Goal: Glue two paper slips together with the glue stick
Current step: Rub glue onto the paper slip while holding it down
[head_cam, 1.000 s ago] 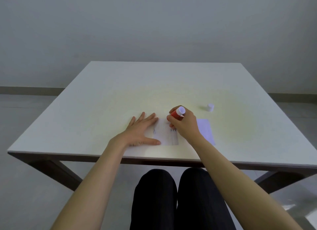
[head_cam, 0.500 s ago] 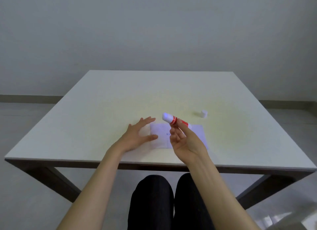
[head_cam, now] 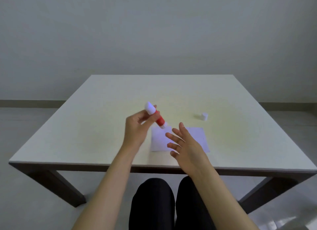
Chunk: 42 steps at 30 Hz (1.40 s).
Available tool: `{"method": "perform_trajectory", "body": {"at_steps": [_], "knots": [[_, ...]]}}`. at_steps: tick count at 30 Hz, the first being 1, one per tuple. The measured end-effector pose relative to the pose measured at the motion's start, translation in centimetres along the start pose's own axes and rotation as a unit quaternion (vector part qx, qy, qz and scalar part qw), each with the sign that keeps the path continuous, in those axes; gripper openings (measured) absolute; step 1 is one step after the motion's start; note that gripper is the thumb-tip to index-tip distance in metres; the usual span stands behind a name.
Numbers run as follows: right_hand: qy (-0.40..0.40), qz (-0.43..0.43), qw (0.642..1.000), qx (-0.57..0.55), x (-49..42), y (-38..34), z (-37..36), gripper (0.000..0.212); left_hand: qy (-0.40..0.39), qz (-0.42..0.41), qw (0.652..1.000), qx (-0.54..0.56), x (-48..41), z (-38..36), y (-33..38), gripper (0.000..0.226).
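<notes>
The fingers (head_cam: 145, 114) of the left hand (head_cam: 137, 127) now pinch the white end of the glue stick (head_cam: 157, 116), which half a second ago sat in the right hand (head_cam: 187, 147). It hangs tilted above the tabletop (head_cam: 103, 127), its red barrel slanting down toward the near right, the lower tip just over the far edge of the left paper slip (head_cam: 159, 139). The right hand has let go: its fingers (head_cam: 173, 135) are spread open and empty, held over the middle of the papers. The second slip (head_cam: 199, 135) lies flat beside the first, toward the right edge; whether the two overlap is hidden by the hand. The white cap (head_cam: 204, 116) stands apart, farther back and to the right. This handover likely frees the right hand, either to fetch the cap or to move the slip onto the glued one. The joining itself looks not yet done.
</notes>
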State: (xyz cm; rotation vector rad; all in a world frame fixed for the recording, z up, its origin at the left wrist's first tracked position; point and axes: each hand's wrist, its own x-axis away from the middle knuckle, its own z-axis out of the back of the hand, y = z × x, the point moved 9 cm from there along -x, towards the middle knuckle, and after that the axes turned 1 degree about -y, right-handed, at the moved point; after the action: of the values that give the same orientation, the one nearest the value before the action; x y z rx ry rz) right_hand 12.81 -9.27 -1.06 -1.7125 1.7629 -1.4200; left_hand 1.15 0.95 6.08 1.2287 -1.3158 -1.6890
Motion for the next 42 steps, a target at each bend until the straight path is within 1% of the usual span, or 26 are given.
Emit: {"method": "perform_trajectory", "body": {"at_steps": [2,4,7,12,18,25,30,34,36,37,38,39,40,41,42], "knots": [[0.02,0.015,1.0,0.003,0.1,-0.8,1.3,0.035,0.054,-0.002,0.994,-0.099,-2.0,2.4,0.7,0.027],[0.026,0.028,0.999,0.006,0.2,-1.4,2.0,0.026,0.102,0.016,0.975,-0.195,-3.8,4.5,0.6,0.031],[0.029,0.049,0.998,0.027,0.3,-1.7,2.2,0.021,0.115,0.052,0.957,-0.26,-5.9,6.0,-0.6,0.033],[0.032,0.055,0.997,0.049,0.2,-1.3,2.9,0.021,0.122,0.077,0.951,-0.273,-7.1,6.7,-2.8,0.032],[0.033,0.073,0.995,0.061,0.1,-1.8,3.1,0.015,0.119,0.075,0.953,-0.268,-7.3,6.4,-3.8,0.031],[0.029,0.086,0.991,0.103,0.2,-1.7,2.3,0.016,0.107,0.074,0.953,-0.275,-7.2,5.9,-4.6,0.03],[0.021,0.117,0.974,0.193,0.3,-1.4,1.6,0.013,0.103,0.078,0.955,-0.265,-7.1,5.7,-5.3,0.03],[0.012,0.146,0.945,0.293,-0.2,-1.0,0.6,0.012,0.11,0.077,0.956,-0.261,-6.8,5.7,-5.6,0.027],[0.01,0.183,0.909,0.373,-0.6,-1.1,-0.3,0.015,0.114,0.08,0.958,-0.253,-6.7,5.8,-5.9,0.024],[0.007,0.202,0.88,0.429,-0.7,-1.1,-0.9,0.021,0.113,0.081,0.958,-0.251,-6.8,5.8,-6.1,0.021],[0.0,0.221,0.837,0.5,-0.8,-1.0,-1.7,0.03,0.112,0.089,0.957,-0.252,-6.7,5.9,-6.3,0.017],[-0.009,0.239,0.772,0.588,-0.9,-0.7,-2.6,0.042,0.111,0.099,0.957,-0.251,-6.6,6.0,-6.6,0.008],[-0.014,0.258,0.689,0.677,-0.8,-0.3,-3.4,0.053,0.108,0.11,0.957,-0.245,-6.5,6.1,-6.9,0.013],[-0.017,0.278,0.607,0.744,-0.6,0.3,-4.2,0.061,0.103,0.123,0.959,-0.233,-6.3,6.2,-7.4,0.035],[-0.018,0.29,0.549,0.783,-0.3,0.7,-4.7,0.066,0.106,0.13,0.961,-0.22,-5.9,6.4,-7.7,0.057]]}}
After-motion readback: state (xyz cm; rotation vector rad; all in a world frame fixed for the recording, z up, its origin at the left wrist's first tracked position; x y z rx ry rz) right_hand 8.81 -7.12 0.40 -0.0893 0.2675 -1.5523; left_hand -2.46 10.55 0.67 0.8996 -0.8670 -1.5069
